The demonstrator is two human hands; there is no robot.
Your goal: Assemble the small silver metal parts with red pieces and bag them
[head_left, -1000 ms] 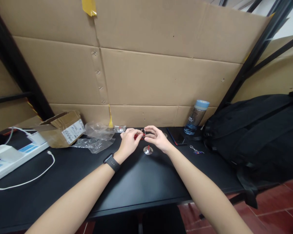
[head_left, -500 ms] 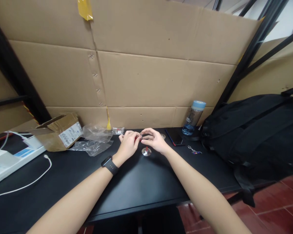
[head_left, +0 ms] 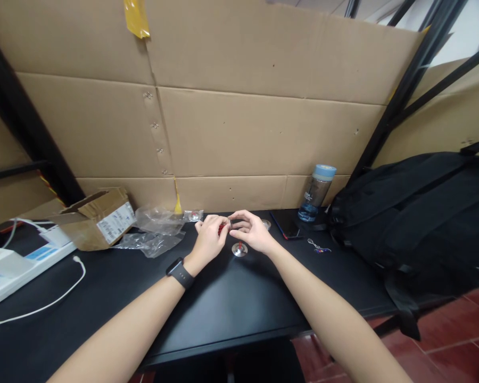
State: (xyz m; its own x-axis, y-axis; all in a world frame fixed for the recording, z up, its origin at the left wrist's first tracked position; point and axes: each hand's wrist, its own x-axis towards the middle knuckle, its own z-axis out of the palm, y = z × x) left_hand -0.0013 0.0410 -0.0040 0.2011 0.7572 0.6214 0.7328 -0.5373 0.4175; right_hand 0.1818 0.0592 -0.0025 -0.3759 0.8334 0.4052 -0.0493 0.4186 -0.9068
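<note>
The left hand's fingers are pinched together on a small red piece point(head_left: 222, 228), mostly hidden by the left hand point(head_left: 211, 234) itself. The right hand point(head_left: 252, 232) holds its thumb and forefinger apart, clamped on opposite edges of a thin silvery disc point(head_left: 230, 224) seen edge-on against the red piece; whether the two are joined cannot be told. Both are above the black counter point(head_left: 223, 314).

Just below the hands lies a round, shiny silver metal disc with a red centre post point(head_left: 239, 250). The right hand partly blocks a pale round object point(head_left: 266, 224) behind it. Beyond the left hand is a small clear packet with something silver and red inside point(head_left: 193, 215), then crumpled clear plastic bags point(head_left: 151, 242) beside an open brown cardboard box point(head_left: 88, 229). The box's white printed label point(head_left: 115, 223) is too small to read.

To the right lie a dark phone with a red-and-blue edge point(head_left: 287, 226) and a colourful charm on a silvery chain point(head_left: 319, 247). The clear, blue-capped bottle point(head_left: 313, 194) carries white lettering, too blurred to make out. A bulky black backpack point(head_left: 415, 213) fills the right end. A white power strip point(head_left: 32, 260) sits far left.
</note>
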